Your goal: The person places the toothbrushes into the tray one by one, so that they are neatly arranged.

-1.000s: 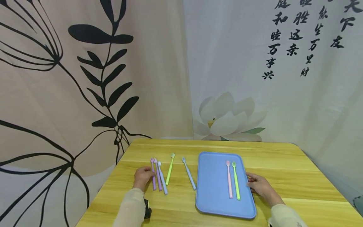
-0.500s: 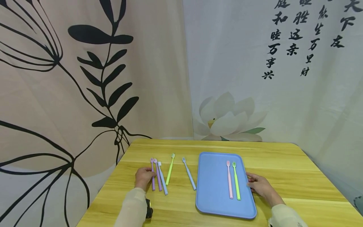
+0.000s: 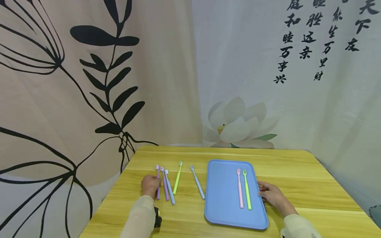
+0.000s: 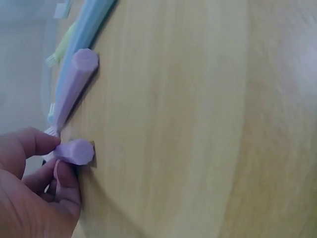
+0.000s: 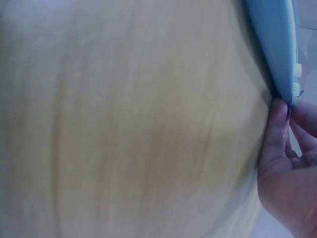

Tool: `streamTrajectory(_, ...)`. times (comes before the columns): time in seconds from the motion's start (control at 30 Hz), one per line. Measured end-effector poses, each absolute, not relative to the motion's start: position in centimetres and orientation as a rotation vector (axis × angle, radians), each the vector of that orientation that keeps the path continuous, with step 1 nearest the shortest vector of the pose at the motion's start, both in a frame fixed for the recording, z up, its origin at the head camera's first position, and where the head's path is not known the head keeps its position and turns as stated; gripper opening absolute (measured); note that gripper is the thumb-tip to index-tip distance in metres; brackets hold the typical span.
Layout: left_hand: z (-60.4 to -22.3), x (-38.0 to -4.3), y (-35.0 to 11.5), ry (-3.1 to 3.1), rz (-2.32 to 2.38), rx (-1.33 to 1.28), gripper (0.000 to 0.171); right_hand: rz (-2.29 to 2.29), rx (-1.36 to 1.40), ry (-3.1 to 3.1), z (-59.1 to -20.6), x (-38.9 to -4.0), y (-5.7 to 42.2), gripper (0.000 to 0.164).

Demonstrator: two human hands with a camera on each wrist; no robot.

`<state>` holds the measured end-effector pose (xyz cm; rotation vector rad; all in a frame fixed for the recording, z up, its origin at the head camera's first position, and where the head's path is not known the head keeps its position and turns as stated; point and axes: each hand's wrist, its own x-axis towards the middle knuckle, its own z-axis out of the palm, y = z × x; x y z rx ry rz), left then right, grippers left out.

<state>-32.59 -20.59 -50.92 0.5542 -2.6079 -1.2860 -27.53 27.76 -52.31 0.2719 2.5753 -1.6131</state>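
Note:
My left hand (image 3: 150, 185) pinches the leftmost purple toothbrush (image 4: 78, 151) between thumb and fingers. In the left wrist view that toothbrush's handle end points toward the camera, close to the tabletop. Just right of it lie a second purple toothbrush (image 3: 164, 185) and a blue toothbrush (image 3: 170, 190). My right hand (image 3: 273, 194) holds the right edge of the blue tray (image 3: 221, 198), thumb and fingers on its rim in the right wrist view. A pink toothbrush (image 3: 240, 190) and a green toothbrush (image 3: 247, 191) lie side by side on the tray's right half.
A yellow-green toothbrush (image 3: 177, 178) and another blue toothbrush (image 3: 197, 183) lie on the wooden table (image 3: 184, 218), between the left group and the tray. Behind the table's far edge hangs a printed curtain (image 3: 166, 82).
The leftmost purple toothbrush has shifted slightly left, away from the second purple one, and its head has turned. My left hand now grips it. The right hand keeps its place at the tray.

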Motion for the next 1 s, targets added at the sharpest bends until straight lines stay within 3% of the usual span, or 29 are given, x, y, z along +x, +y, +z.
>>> streamTrajectory(0.53,-49.0,-33.3,-21.9,-2.477,-1.331,0.563,0.036,-1.62,0.262,2.579,-52.1,-27.8,27.5,0.054)
streamTrajectory(1.0,-47.0,-34.6,-19.8,-2.395,-1.449,0.587,0.036,-1.659,0.254,2.567,-52.4,-27.8,27.7,0.054)
